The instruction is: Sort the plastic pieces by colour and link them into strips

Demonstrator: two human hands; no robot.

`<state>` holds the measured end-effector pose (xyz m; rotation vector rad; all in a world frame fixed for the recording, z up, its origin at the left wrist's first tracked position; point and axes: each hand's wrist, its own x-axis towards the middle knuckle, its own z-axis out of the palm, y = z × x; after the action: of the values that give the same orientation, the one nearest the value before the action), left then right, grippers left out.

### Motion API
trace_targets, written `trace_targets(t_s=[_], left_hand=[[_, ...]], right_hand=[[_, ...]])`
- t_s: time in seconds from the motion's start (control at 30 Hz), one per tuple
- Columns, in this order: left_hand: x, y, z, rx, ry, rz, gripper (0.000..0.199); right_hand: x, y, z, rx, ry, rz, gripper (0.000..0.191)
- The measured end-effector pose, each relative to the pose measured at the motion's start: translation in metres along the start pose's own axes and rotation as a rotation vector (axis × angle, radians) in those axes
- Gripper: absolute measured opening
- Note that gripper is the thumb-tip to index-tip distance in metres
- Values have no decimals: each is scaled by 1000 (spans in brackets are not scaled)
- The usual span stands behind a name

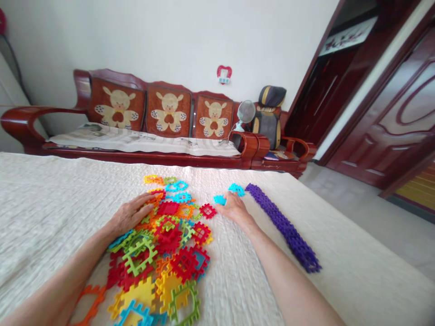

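Note:
A pile of toothed plastic building pieces (169, 208) in red, yellow, green, orange and blue lies spread on the cloth-covered table. My left hand (132, 213) rests on the pile's left side, its fingers stretched over orange and red pieces. Right of the pile, my right hand (235, 209) has thumb and fingers closed around a light blue toothed piece (219, 199), partly hidden by the hand. Just beyond its fingers lies another light blue piece (237, 189). A long purple row of linked or stacked pieces (282, 224) lies farther right.
The table (50, 203) has a cream quilted cover. Behind it stands a wooden sofa (152, 157) with bear-patterned cushions (169, 113). A small fan (246, 112) and a chair with a massage cushion (268, 124) are at the right, near a dark red door (390, 108).

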<state>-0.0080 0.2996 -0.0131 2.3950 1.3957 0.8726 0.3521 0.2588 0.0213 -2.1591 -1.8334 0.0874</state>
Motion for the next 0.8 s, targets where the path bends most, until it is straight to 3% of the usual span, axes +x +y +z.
trace_targets(t_s=[0.13,0.33,0.4,0.57,0.8], left_hand=[[0,0,-1,-7,-14,-5,61],[0,-5,1,-8,-4,-15,61],[0,-6,1,-7,-5,-13,61],[0,-4,0,-15,-10,-26,63],[0,-4,0,-17,-25,-33,65]], right_hand=[[4,4,-4,37,16,17,39],[17,35,-9,70,336,68,44],[20,47,-4,57,387,85,44],[21,63,7,58,393,139,43],[21,65,8,66,361,171,44]])
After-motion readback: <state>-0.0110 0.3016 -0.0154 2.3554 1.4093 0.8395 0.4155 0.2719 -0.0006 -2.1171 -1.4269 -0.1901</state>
